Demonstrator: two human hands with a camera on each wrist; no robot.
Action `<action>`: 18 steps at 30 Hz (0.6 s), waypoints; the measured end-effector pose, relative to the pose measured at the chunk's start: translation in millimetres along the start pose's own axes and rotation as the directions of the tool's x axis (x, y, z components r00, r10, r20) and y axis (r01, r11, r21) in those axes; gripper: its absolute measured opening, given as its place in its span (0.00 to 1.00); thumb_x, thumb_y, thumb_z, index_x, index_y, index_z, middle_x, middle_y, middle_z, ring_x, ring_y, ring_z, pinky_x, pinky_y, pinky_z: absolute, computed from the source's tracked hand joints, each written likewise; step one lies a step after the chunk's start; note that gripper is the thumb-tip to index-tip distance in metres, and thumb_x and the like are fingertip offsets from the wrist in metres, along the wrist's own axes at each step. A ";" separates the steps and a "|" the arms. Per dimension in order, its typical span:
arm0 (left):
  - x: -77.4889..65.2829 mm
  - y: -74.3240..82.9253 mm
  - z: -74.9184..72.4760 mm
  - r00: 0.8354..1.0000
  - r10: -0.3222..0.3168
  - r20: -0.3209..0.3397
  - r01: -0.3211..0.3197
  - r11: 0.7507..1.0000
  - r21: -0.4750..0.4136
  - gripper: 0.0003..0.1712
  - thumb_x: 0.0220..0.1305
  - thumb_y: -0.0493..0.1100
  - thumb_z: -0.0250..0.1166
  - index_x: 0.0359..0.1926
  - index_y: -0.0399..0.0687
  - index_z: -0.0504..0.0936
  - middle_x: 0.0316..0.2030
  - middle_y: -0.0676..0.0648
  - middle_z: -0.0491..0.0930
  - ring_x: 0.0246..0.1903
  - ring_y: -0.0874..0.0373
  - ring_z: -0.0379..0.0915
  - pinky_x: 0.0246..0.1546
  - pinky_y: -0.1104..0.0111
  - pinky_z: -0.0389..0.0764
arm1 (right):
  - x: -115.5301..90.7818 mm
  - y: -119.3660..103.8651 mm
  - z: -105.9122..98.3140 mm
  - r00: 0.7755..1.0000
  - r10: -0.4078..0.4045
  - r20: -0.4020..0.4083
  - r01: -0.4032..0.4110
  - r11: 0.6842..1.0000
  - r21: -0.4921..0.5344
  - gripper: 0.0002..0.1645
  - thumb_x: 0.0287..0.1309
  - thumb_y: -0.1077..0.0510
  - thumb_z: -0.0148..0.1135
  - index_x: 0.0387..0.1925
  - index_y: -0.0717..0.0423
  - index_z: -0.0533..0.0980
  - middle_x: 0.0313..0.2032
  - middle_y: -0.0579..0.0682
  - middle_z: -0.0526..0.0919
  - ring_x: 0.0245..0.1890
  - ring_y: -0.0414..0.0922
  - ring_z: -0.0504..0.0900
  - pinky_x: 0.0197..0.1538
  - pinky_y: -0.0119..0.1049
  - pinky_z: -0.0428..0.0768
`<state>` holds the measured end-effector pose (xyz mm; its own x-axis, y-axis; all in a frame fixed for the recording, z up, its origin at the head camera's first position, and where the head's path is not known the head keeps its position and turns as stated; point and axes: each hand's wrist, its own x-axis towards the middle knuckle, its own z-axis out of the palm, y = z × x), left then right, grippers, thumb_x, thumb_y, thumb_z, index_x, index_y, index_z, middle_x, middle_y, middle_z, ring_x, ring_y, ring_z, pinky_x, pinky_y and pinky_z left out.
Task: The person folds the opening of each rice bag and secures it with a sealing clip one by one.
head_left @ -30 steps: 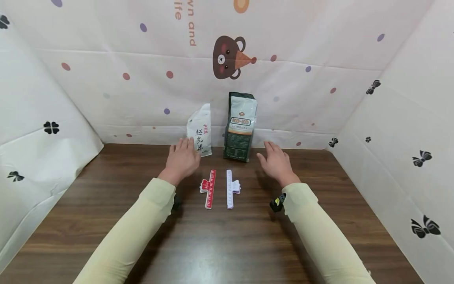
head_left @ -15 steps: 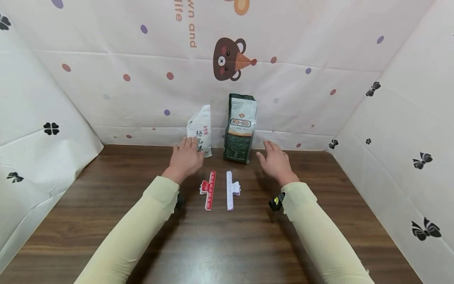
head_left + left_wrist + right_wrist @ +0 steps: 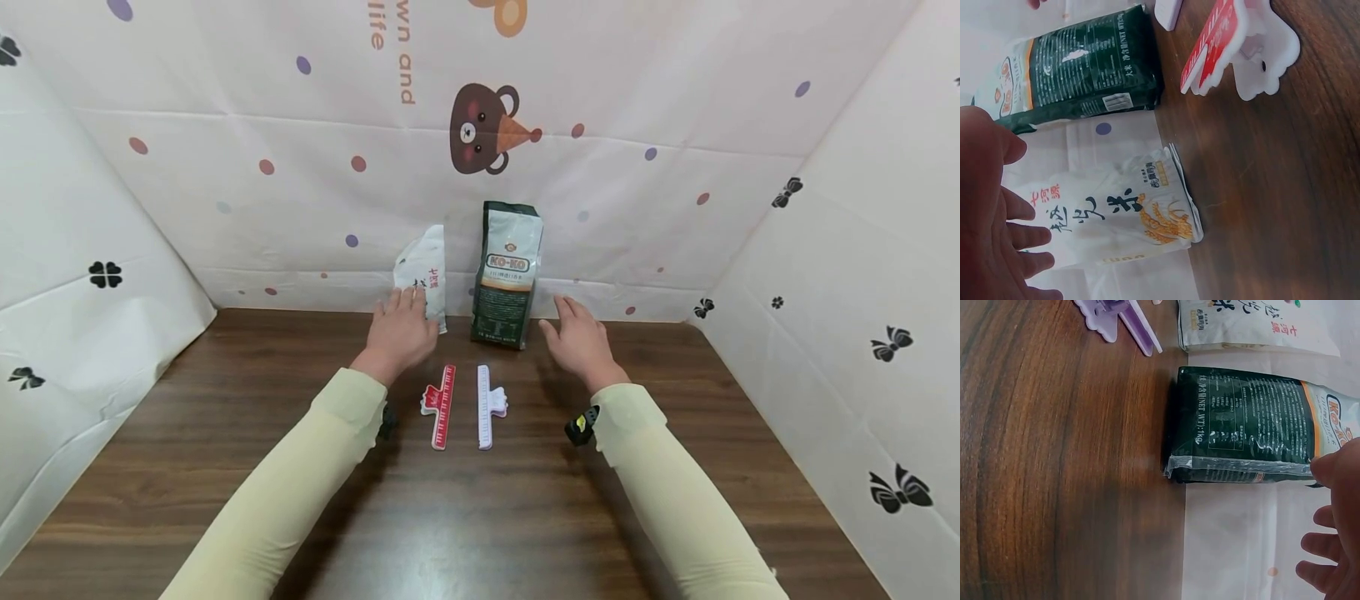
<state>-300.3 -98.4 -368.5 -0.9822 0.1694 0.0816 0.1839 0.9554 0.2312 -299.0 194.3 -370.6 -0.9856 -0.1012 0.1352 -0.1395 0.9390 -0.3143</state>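
My left hand (image 3: 400, 330), fingers loosely spread, is in front of the white rice bag (image 3: 432, 262) and hides its lower left part in the head view. In the left wrist view, that bag (image 3: 1110, 206) leans upright against the wall covering. To its right stands the taller dark green KO-KO rice bag (image 3: 502, 283). My right hand (image 3: 581, 342) is just right of the green bag with relaxed fingers, holding nothing; in the right wrist view its thumb overlaps the bag's edge (image 3: 1241, 419). Nearer me lie a red bag clip (image 3: 444, 408) and a pale lavender bag clip (image 3: 484, 408).
The brown wood-grain table (image 3: 465, 517) meets a patterned wall covering (image 3: 300, 217) right behind the bags. White sheets with black bow prints (image 3: 892, 342) stand along the left and right sides. A dark wrist device (image 3: 582, 426) sits on my right wrist.
My left hand has shifted slightly right, covering more of the white rice bag's front. My right hand stays almost where it was. Bags and clips keep their places.
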 end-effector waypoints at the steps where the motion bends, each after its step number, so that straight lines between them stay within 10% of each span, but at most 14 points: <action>1: 0.9 1.0 -0.1 1.000 -0.002 -0.001 0.002 1.000 0.001 0.40 0.73 0.57 0.40 0.75 0.39 0.46 0.75 0.37 0.46 0.75 0.40 0.37 0.72 0.42 0.43 | 0.5 0.2 0.0 1.000 0.002 -0.001 -0.002 1.000 0.003 0.39 0.71 0.41 0.44 0.74 0.56 0.51 0.74 0.58 0.53 0.74 0.57 0.53 0.69 0.65 0.55; 18: 11.5 15.8 1.8 1.000 0.010 -0.023 -0.010 1.000 -0.019 0.39 0.73 0.59 0.39 0.76 0.42 0.46 0.76 0.39 0.48 0.75 0.41 0.39 0.72 0.42 0.45 | 8.3 -1.0 1.5 1.000 0.010 -0.018 -0.009 1.000 0.019 0.38 0.71 0.43 0.45 0.75 0.55 0.51 0.74 0.59 0.54 0.74 0.58 0.53 0.70 0.64 0.54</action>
<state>-308.8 -80.9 -365.6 -0.9792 0.1730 0.1058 0.1945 0.9489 0.2483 -307.2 192.0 -370.5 -0.9851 -0.0862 0.1490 -0.1320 0.9336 -0.3330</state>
